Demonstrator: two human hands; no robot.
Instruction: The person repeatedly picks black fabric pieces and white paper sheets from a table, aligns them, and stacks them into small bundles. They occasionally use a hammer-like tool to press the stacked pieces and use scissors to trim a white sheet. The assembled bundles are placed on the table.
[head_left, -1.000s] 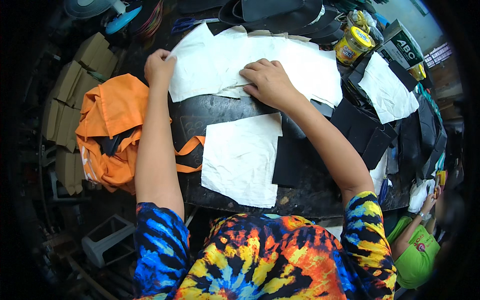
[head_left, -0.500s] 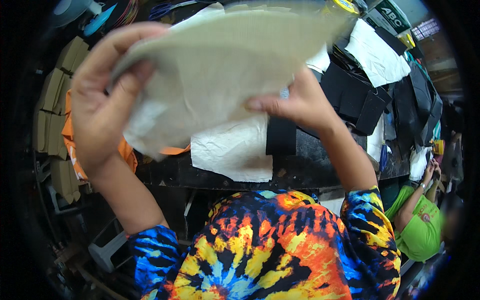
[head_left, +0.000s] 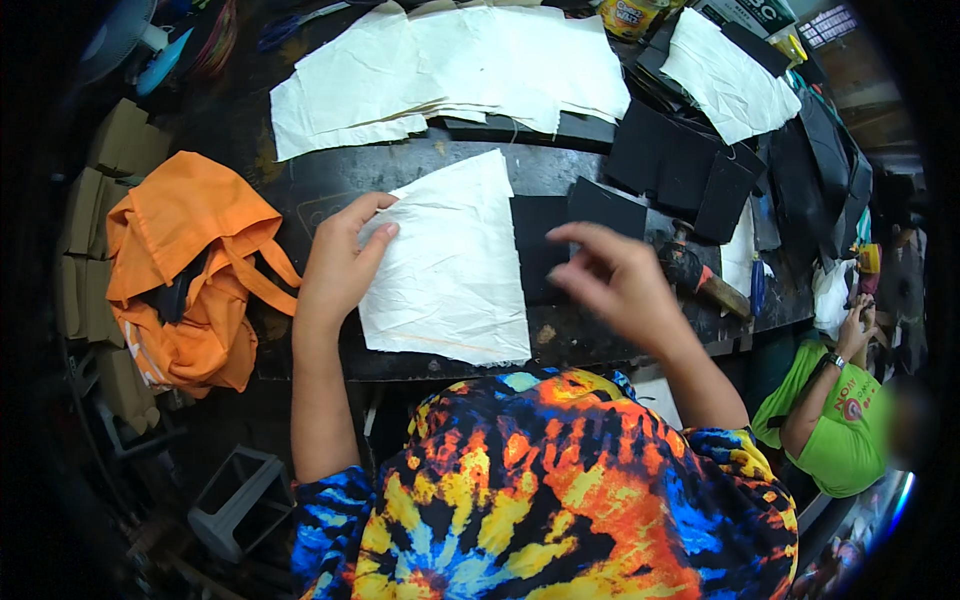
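The left hand (head_left: 340, 265) is lying flat, fingers spread, on the left edge of a white sheet (head_left: 450, 265) that is resting on the dark bench (head_left: 330, 180) straight in front of the person; it is pressing on the sheet without gripping it. The right hand (head_left: 615, 280) is hovering open just above the bench, fingers loosely curled and slightly blurred, holding nothing, over a black square piece (head_left: 545, 240) that is lying right beside the sheet's right edge. Farther back, a spread of white sheets (head_left: 450, 65) is covering the bench, with a stack of black pieces (head_left: 680, 165) to its right and one more crumpled white sheet (head_left: 725, 85) behind that. A hammer (head_left: 700, 275) is lying near the right hand. An orange bag (head_left: 185, 270) is sitting off the left end of the bench. At the lower right, another person in a green shirt (head_left: 840, 430) is sitting.
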